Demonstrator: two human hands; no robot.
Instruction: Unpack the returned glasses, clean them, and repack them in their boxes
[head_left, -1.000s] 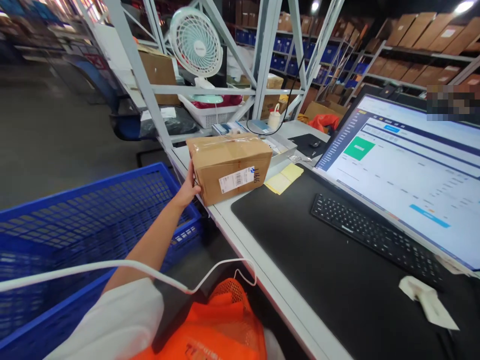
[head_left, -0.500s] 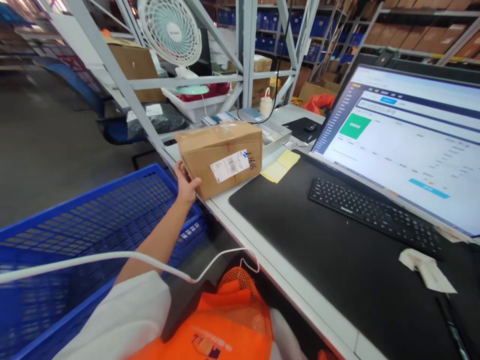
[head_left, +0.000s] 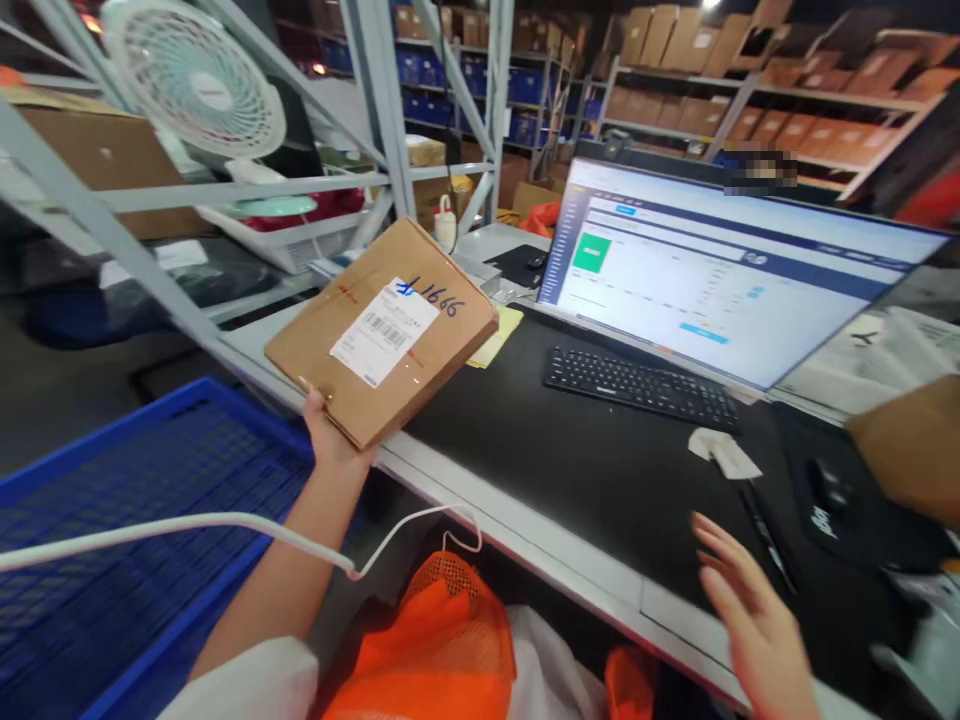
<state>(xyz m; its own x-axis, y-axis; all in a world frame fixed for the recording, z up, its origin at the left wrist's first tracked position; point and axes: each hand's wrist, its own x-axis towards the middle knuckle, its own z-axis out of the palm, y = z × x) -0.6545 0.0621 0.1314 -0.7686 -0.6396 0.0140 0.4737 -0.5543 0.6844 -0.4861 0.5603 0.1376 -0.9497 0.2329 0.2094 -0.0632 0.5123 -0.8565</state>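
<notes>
My left hand (head_left: 330,445) grips the near corner of a brown cardboard box (head_left: 382,330) and holds it tilted above the table's front edge. The box shows a white shipping label and blue handwritten numbers on its upper face. My right hand (head_left: 750,610) hovers open, fingers spread, over the near edge of the black desk mat (head_left: 570,460), touching nothing. A white barcode scanner (head_left: 724,452) lies on the mat a little beyond that hand, next to a black pen (head_left: 765,535).
A black keyboard (head_left: 637,385) sits before a lit monitor (head_left: 720,270). Yellow notes (head_left: 501,335) lie behind the box. A blue mesh cart (head_left: 135,520) stands at my left. A white fan (head_left: 199,90), grey rack frame (head_left: 390,130) and another box (head_left: 911,450) surround the desk.
My left hand lifted the box off the table and tilted its labelled face up toward me. The view swung right, and my right hand came into sight.
</notes>
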